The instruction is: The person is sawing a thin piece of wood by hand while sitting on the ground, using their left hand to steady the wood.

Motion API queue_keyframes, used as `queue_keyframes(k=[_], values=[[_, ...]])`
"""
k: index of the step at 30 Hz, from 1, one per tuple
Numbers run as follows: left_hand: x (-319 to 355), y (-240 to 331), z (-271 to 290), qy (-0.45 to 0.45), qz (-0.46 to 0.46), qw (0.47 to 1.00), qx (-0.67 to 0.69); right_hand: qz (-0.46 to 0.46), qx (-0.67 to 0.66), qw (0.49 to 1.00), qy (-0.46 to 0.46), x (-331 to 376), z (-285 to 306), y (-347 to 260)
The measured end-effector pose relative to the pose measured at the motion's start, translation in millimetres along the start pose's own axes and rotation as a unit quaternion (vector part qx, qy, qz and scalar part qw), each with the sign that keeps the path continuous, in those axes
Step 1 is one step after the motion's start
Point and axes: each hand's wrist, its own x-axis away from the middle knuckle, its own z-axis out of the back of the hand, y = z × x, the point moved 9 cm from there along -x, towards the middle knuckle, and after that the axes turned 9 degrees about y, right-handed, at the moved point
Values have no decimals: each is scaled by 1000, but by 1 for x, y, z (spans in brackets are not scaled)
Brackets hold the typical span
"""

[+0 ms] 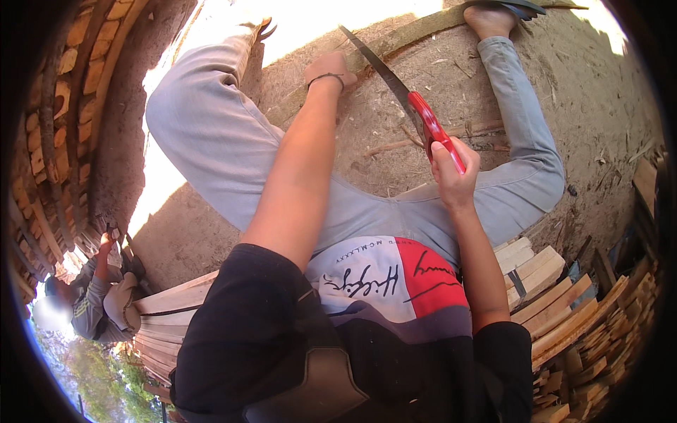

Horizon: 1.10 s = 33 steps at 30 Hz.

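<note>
My right hand (455, 169) is closed around the red handle of a handsaw (431, 120). Its dark blade slants up and to the left, passing across a long wooden plank (423, 28) near the ground. Whether the teeth touch the wood I cannot tell. Just left of the blade tip, my left hand (329, 70), with a dark band at the wrist, is closed on the plank; its fingertips are hidden. At its far right end, my sandalled right foot (491, 21) rests against the plank.
Thin sticks (402, 146) lie on the dirt ground between my legs. Behind me are stacked boards (169, 317), and at right a pile of cut wood pieces (599, 338). A wall of stacked wood (63, 106) rises at left. Another person (99, 303) sits at lower left.
</note>
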Motion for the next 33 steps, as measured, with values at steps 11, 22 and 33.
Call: queue_keyframes(k=[11, 22, 33], values=[[-7, 29, -8, -15, -16, 1000, -11, 21, 3, 999, 41, -29, -18, 7], [-8, 8, -12, -19, 33, 999, 7, 82, 45, 995, 20, -6, 1, -18], [-5, 4, -15, -32, 46, 998, 10, 38, 64, 997, 5, 29, 47, 2]])
